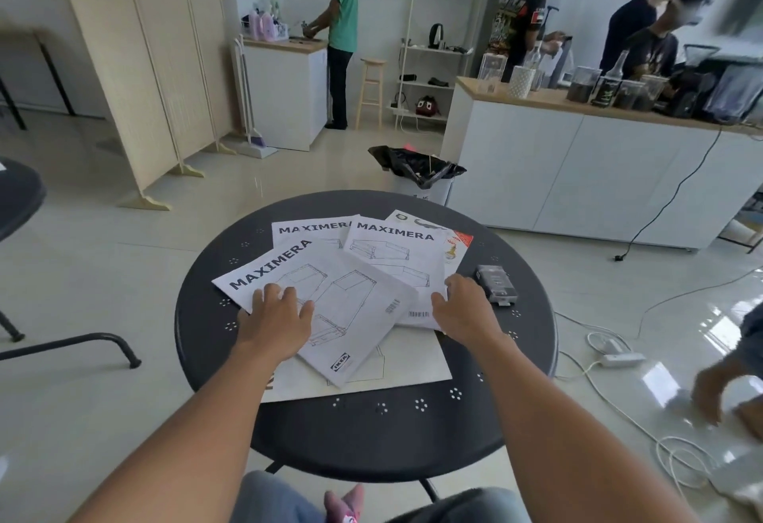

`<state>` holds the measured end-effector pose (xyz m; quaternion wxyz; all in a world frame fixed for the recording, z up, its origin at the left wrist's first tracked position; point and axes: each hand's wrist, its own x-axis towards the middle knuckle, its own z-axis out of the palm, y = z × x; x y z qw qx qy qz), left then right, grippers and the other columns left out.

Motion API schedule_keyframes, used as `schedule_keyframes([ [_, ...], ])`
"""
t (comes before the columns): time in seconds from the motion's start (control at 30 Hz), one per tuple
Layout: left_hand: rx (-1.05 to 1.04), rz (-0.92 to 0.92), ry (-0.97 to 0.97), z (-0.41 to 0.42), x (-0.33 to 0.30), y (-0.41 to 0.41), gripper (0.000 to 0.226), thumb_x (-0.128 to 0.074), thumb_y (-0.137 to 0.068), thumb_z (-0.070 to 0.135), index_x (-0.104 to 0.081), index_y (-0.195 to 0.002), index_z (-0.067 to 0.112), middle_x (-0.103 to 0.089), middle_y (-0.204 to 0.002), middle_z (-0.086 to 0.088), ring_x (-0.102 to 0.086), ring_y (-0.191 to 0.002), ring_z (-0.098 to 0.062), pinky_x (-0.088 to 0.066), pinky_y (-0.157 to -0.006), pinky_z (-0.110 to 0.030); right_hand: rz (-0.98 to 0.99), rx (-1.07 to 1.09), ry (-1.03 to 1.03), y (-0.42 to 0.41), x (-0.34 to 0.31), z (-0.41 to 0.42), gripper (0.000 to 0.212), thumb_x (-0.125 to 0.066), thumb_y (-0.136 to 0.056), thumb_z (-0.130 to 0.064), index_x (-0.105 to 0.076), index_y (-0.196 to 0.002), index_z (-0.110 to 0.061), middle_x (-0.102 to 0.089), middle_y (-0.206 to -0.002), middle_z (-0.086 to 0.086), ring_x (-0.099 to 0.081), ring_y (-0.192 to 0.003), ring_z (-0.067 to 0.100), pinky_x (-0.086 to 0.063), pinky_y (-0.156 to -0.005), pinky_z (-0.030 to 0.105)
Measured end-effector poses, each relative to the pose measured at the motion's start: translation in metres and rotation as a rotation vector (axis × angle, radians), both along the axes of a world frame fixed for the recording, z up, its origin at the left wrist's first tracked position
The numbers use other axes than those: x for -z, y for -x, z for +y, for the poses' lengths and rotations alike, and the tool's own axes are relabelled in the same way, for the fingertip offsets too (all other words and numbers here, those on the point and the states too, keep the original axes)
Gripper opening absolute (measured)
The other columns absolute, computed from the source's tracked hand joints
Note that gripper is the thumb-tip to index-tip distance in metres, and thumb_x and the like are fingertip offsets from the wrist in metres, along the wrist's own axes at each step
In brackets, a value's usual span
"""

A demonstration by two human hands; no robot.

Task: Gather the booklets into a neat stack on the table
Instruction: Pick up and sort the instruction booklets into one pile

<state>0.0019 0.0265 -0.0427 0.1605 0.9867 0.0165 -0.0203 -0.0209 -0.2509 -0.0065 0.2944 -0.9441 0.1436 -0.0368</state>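
Centrally, a round dark metal table (413,431) with small perforated dot clusters stands on glossy pale floor tiles; white cabinets and a folding screen (136,68) lie beyond. White paper booklets (355,299) marked MAXIMERA lie fanned and overlapping on the tabletop. Left hand (276,318) rests flat, fingers spread, on the nearest booklet. Right hand (464,308) lies open at the booklets' right edge, near a small dark box (495,285).

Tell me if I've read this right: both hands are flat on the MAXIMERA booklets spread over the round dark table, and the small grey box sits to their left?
Nearly. In the head view the small grey box sits to the right of the MAXIMERA booklets, beside the right hand. The left hand and right hand do rest flat on them, on the round dark table.
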Motion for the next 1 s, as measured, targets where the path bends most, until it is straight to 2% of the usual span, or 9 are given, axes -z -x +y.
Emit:
schedule_keyframes([
  [0.13,-0.060,-0.161,0.187,0.000,0.005,-0.014,0.041,-0.044,-0.097,0.043,-0.061,-0.121,0.014,-0.047,-0.133,-0.009,-0.048,-0.121,-0.028,-0.043,-0.099,-0.047,0.005,0.069,-0.154,-0.023,0.004,0.009,0.058,-0.055,-0.094,-0.030,-0.045,-0.146,-0.006,-0.055,-0.139,0.015,-0.062,-0.118,0.032,-0.053,-0.099,0.045],
  [0.23,-0.133,-0.241,0.334,-0.001,0.008,-0.027,0.030,-0.062,-0.090,0.029,-0.066,-0.113,0.012,-0.038,-0.140,-0.011,-0.051,-0.122,-0.031,-0.048,-0.095,-0.043,0.001,0.152,-0.240,-0.040,0.011,0.009,0.062,-0.059,-0.087,-0.030,-0.045,-0.143,-0.007,-0.053,-0.137,0.014,-0.061,-0.116,0.034,-0.055,-0.097,0.050],
  [0.3,-0.203,-0.273,0.414,-0.001,0.011,-0.038,0.034,-0.068,-0.086,0.023,-0.066,-0.117,0.009,-0.029,-0.148,-0.013,-0.044,-0.131,-0.031,-0.044,-0.099,-0.040,-0.025,0.225,-0.268,-0.045,0.016,0.008,0.061,-0.064,-0.087,-0.030,-0.045,-0.140,-0.006,-0.047,-0.137,0.013,-0.058,-0.117,0.033,-0.054,-0.097,0.050],
  [0.5,-0.312,-0.379,0.665,-0.002,-0.003,-0.069,0.060,-0.077,-0.077,0.003,-0.054,-0.132,0.004,-0.032,-0.145,-0.014,-0.050,-0.112,-0.023,-0.036,-0.093,-0.022,-0.139,0.247,-0.181,-0.036,0.046,0.000,0.052,-0.066,-0.088,-0.041,-0.053,-0.128,-0.011,-0.049,-0.120,0.003,-0.058,-0.101,0.023,-0.045,-0.082,0.033],
  [0.6,-0.283,-0.378,0.796,-0.012,0.008,-0.098,0.067,-0.078,-0.075,0.004,-0.051,-0.136,0.010,-0.052,-0.135,-0.014,-0.055,-0.117,-0.026,-0.044,-0.096,-0.032,-0.203,0.256,-0.174,-0.048,0.065,-0.002,0.055,-0.065,-0.088,-0.043,-0.053,-0.132,-0.013,-0.049,-0.119,-0.001,-0.058,-0.102,0.022,-0.045,-0.082,0.033],
  [0.73,-0.206,-0.204,1.134,-0.010,0.000,-0.099,0.064,-0.077,-0.079,0.002,-0.050,-0.137,0.011,-0.067,-0.118,0.000,-0.066,-0.098,-0.020,-0.052,-0.084,-0.037,-0.222,0.244,-0.200,-0.046,0.064,0.000,0.054,-0.066,-0.089,-0.042,-0.053,-0.134,-0.016,-0.048,-0.119,-0.004,-0.058,-0.099,0.018,-0.045,-0.080,0.031],
  [0.8,-0.076,-0.076,1.105,-0.010,0.002,-0.104,0.039,-0.077,-0.080,0.004,-0.066,-0.114,0.019,-0.074,-0.107,0.003,-0.071,-0.092,-0.020,-0.056,-0.083,-0.041,-0.242,0.245,-0.192,-0.049,0.065,-0.001,0.051,-0.067,-0.089,-0.041,-0.055,-0.132,-0.018,-0.049,-0.120,-0.003,-0.059,-0.098,0.017,-0.044,-0.080,0.030],
  [0.87,0.004,-0.037,0.980,-0.012,0.006,-0.104,0.026,-0.073,-0.084,0.007,-0.070,-0.096,0.030,-0.075,-0.099,0.007,-0.072,-0.092,-0.021,-0.057,-0.084,-0.042,-0.245,0.254,-0.206,-0.050,0.066,-0.002,0.047,-0.067,-0.089,-0.039,-0.057,-0.130,-0.018,-0.050,-0.118,-0.004,-0.060,-0.098,0.017,-0.043,-0.080,0.030],
  [1.0,0.010,-0.188,1.004,-0.012,0.005,-0.105,0.028,-0.059,-0.094,0.007,-0.067,-0.107,0.029,-0.071,-0.098,0.011,-0.068,-0.092,-0.015,-0.053,-0.080,-0.033,-0.293,0.294,-0.240,-0.051,0.067,-0.007,0.035,-0.063,-0.093,-0.032,-0.064,-0.124,-0.017,-0.052,-0.110,-0.003,-0.060,-0.093,0.018,-0.040,-0.079,0.030],
])
